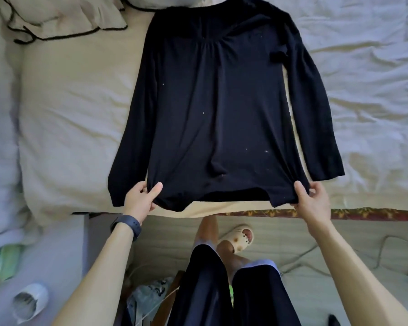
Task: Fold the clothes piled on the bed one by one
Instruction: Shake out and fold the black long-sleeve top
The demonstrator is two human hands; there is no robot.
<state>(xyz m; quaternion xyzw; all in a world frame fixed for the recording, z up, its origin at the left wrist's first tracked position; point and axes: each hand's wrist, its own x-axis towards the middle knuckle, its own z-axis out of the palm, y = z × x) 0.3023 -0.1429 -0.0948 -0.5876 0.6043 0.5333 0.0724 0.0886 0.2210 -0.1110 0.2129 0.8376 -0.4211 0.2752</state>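
A black long-sleeved top (217, 109) lies spread flat on the bed (76, 118), neckline far from me, hem at the near edge. Its two sleeves run down along its sides. My left hand (141, 198) pinches the hem's left corner, thumb on top of the cloth. At the hem's right corner, my right hand (312, 200) grips the fabric the same way. The hem is slightly lifted and stretched between the two hands.
A beige garment with black piping (64, 22) lies at the far left of the bed. A pale crumpled sheet (368, 90) covers the right side. My legs and a slipper (240, 236) stand on the floor below, amid cables (384, 250).
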